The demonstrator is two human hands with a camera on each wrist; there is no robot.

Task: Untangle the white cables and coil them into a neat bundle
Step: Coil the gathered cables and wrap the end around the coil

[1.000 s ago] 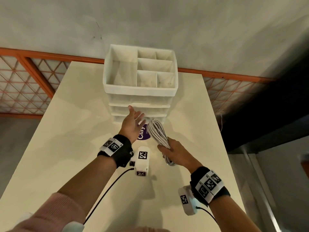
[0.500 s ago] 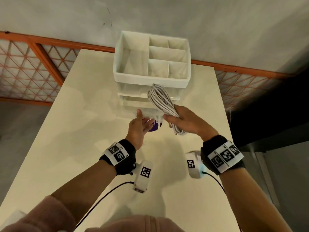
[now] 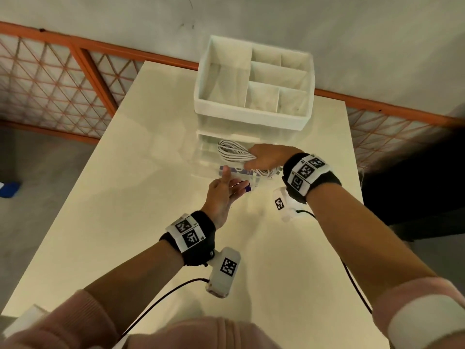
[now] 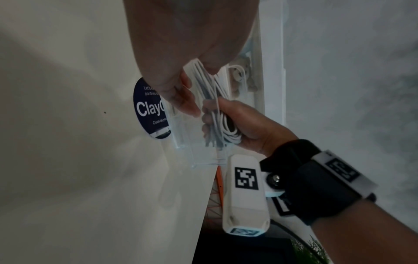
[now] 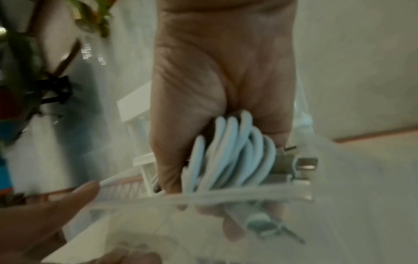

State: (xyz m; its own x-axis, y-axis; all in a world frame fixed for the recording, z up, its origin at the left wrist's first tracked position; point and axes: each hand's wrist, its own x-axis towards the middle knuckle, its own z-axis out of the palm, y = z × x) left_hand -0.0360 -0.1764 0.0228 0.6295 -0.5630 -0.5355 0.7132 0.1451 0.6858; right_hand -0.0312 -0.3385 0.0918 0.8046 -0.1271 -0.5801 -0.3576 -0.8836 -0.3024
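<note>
Coiled white cables (image 3: 235, 154) are gripped by the right hand (image 3: 270, 157) over the clear drawer (image 3: 203, 157), stowing under way; the left hand (image 3: 221, 195) is kept open, empty; release is called for next

Cable bundle (image 3: 235, 153) lowered, seemingly into drawer (image 3: 214, 159).

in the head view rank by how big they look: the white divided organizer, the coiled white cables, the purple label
1. white divided organizer
2. coiled white cables, partly hidden by the right hand
3. purple label, mostly covered, so its true size is unsure
</note>
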